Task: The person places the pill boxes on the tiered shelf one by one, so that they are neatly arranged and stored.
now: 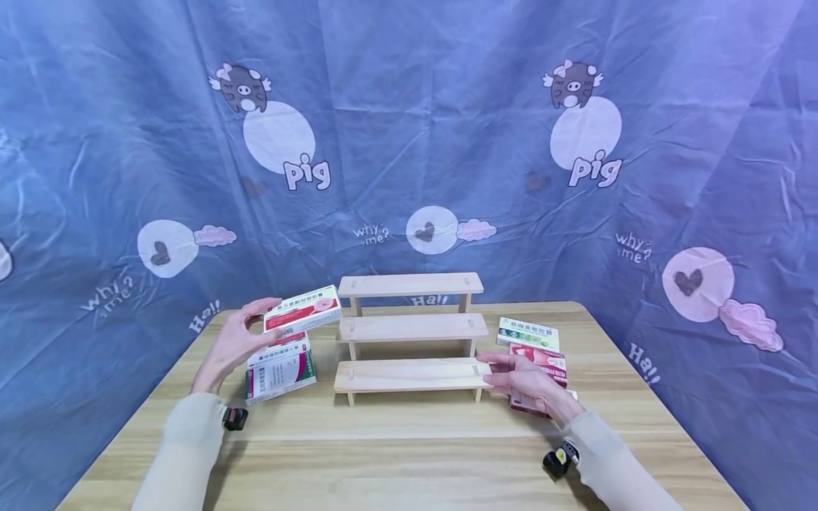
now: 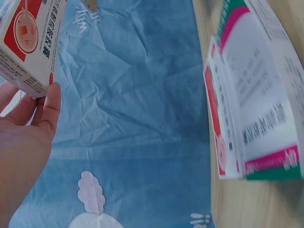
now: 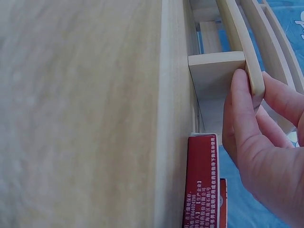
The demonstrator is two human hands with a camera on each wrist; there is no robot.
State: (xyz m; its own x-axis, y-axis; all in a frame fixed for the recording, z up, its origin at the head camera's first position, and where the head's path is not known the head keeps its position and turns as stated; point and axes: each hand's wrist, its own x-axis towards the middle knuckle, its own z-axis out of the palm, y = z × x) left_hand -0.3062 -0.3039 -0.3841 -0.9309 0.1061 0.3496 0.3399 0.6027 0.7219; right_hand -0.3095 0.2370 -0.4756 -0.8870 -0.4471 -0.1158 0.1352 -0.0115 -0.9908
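My left hand grips a red-and-white medicine box by its left end, raised above other boxes left of the rack. In the left wrist view, the same medicine box is held at the fingertips. A three-step wooden rack stands at mid-table. My right hand pinches the right end of its lowest step, thumb and fingers on opposite faces of the board in the right wrist view. Below the left hand lie a white box with green and magenta and other boxes, partly hidden.
To the right of the rack lie a green-and-white box, a red box and another box partly behind the right hand. A wooden table carries everything. Blue printed cloth hangs behind and at both sides.
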